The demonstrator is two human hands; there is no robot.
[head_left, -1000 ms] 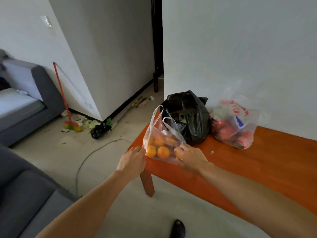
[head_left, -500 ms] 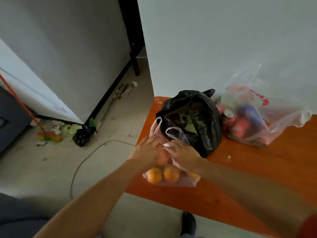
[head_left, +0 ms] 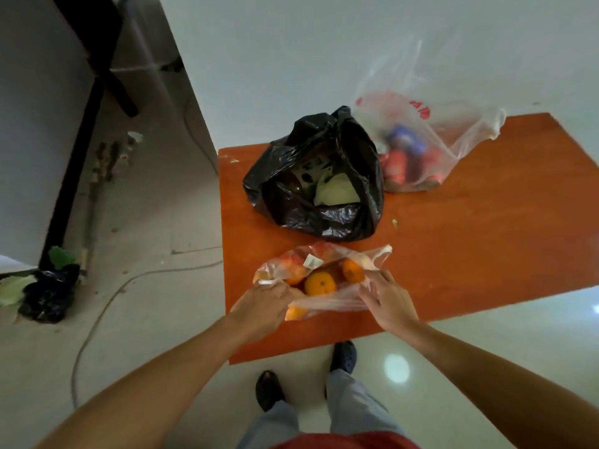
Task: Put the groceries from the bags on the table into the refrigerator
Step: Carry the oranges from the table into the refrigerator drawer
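Observation:
A clear plastic bag (head_left: 327, 299) of oranges (head_left: 320, 283) and reddish fruit lies near the front left of the orange table (head_left: 470, 247). My left hand (head_left: 262, 306) grips the bag's left edge and handle. My right hand (head_left: 390, 299) grips its right edge, and the mouth is pulled wide between them. Behind it stands an open black bag (head_left: 316, 179) with a pale green cabbage (head_left: 337, 189) inside. A clear bag with red print (head_left: 421, 140) holding red and blue packages sits at the back right.
The table stands against a white wall. My two feet in dark shoes (head_left: 343, 356) are at its front edge. On the floor to the left lie a grey cable (head_left: 107, 306), a small black bag (head_left: 48, 296) and green scraps. A dark furniture leg (head_left: 107, 53) rises at the upper left.
My view has tipped down over the table. Both hands have moved apart on the fruit bag and spread its mouth open, showing the oranges inside.

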